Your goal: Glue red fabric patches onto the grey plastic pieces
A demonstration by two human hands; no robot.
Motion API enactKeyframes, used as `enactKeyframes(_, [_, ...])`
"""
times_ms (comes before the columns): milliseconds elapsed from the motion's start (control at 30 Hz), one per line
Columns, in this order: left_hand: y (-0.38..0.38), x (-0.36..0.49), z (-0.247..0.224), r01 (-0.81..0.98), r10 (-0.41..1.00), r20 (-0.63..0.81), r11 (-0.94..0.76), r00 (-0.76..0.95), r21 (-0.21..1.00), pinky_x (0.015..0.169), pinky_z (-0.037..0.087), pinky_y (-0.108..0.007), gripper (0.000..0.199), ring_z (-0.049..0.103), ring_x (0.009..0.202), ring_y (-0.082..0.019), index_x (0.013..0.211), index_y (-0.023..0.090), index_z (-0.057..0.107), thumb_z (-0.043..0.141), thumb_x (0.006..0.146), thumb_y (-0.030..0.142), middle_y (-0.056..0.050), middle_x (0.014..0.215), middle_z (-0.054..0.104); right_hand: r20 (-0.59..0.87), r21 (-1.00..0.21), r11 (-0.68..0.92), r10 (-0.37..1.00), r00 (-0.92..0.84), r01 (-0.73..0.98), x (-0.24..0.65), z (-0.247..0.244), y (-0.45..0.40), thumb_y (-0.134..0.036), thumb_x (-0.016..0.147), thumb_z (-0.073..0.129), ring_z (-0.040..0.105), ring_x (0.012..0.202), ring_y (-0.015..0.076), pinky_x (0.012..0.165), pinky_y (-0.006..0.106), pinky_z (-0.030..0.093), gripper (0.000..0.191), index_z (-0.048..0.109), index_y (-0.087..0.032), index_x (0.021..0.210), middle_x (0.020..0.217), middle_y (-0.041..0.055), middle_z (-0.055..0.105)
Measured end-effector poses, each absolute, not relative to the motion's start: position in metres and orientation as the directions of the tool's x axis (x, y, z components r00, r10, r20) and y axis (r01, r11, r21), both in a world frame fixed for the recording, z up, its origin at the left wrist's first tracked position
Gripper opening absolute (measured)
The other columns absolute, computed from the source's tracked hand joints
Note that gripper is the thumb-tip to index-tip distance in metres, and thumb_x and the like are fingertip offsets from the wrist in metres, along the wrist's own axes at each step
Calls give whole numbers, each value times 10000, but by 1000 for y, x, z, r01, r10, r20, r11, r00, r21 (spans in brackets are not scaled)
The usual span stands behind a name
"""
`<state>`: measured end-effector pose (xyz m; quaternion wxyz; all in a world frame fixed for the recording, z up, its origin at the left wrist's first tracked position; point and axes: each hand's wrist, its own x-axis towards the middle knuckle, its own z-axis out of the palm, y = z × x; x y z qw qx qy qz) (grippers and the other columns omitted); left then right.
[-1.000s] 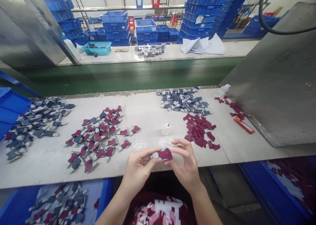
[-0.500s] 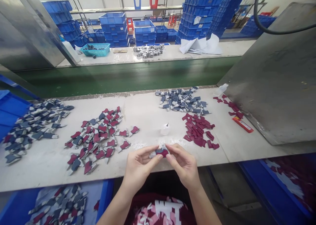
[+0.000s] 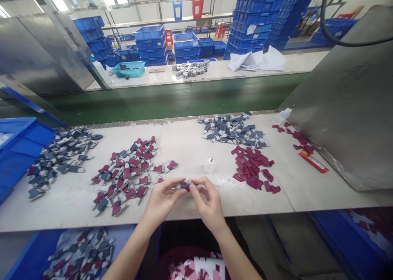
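Observation:
Between the fingertips of my left hand (image 3: 166, 200) and my right hand (image 3: 208, 201) is a small grey and maroon moulded piece (image 3: 186, 186). Both hands pinch it, just above the front part of the worktable; the fingers cover much of it. A small white bottle with a dark tip (image 3: 210, 165) stands beyond my right hand. To the left lies a pile of grey pieces with maroon faces (image 3: 127, 169). Flat maroon pieces (image 3: 251, 165) are heaped at the right, and grey-blue and white pieces (image 3: 231, 128) lie behind them.
More grey pieces (image 3: 61, 153) lie far left beside a blue crate (image 3: 27, 149). A blue bin (image 3: 33, 251) with pieces sits below the front edge. A red packet (image 3: 313, 162) lies near a metal panel (image 3: 344, 108). A green conveyor strip (image 3: 172, 98) runs behind the table.
My hands, still pinching the grey and maroon piece, have shifted left relative to the white bottle. The piece is tilted differently and shows less of its face. The camera view has also shifted slightly.

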<state>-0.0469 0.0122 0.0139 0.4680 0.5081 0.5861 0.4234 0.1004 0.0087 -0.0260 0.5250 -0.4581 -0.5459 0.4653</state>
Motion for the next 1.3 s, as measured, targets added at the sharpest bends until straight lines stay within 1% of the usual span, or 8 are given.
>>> enactKeyframes(267, [81,-127,27,939,994,88,-86,60,334,965,505,-512,230,619,1137,-376,917,172,779,585,868,287,-156,994,762,627,-725,424,733,265,542,117,-37,13,-222,899,607,541,1051,265,794,399,535,141,707,-230,996,1017,96,592])
enactKeyframes(400, [130,-101,30,979,976,128,-187,176,78,982,459,-531,217,609,1062,-363,859,138,734,518,880,132,-176,941,735,558,-676,291,802,212,677,125,-51,24,-317,882,639,267,1351,415,945,582,463,189,742,-256,1027,1423,126,370])
enactKeyframes(533, [182,-26,17,901,920,95,-391,379,188,960,484,-440,217,585,1121,-322,1041,134,684,622,837,98,-172,1075,707,476,-667,339,879,29,663,125,-60,35,-292,870,630,219,1396,436,986,628,444,341,682,-279,1207,1483,121,349])
enactKeyframes(700, [230,31,-8,818,867,38,-484,498,311,886,515,-353,285,636,1041,-278,999,187,661,715,747,64,-92,992,734,518,-712,376,851,83,594,140,-64,28,-255,885,592,502,1257,332,923,522,542,450,575,-265,1334,1260,143,552])
enactKeyframes(900, [193,18,-14,806,908,49,-393,416,444,887,495,-371,226,660,1002,-262,1135,161,581,500,926,133,-116,1025,726,568,-817,426,709,418,388,160,-74,10,-246,809,750,708,741,186,693,337,619,368,608,-216,1147,893,45,706])
enactKeyframes(1033, [128,-2,-15,815,951,24,-277,308,509,709,504,-316,311,685,772,-220,1042,170,605,297,1001,182,-83,851,726,413,-910,315,677,609,268,165,-80,8,-376,775,767,725,710,220,609,316,611,344,686,-153,1024,885,107,744])
enactKeyframes(1200, [66,-17,-31,623,972,-143,-4,187,782,570,471,-273,313,618,558,-185,872,171,684,424,967,316,-16,605,642,314,-949,251,779,543,190,162,-71,10,-422,769,747,733,719,250,617,327,611,335,751,-120,915,860,130,762])
enactKeyframes(1300, [44,-19,-42,456,982,-117,36,150,889,636,518,-274,241,679,695,-195,1032,173,719,560,889,285,-55,803,724,263,-964,205,826,499,169,157,-67,9,-400,768,753,717,626,225,548,288,588,299,762,-119,869,772,110,757])
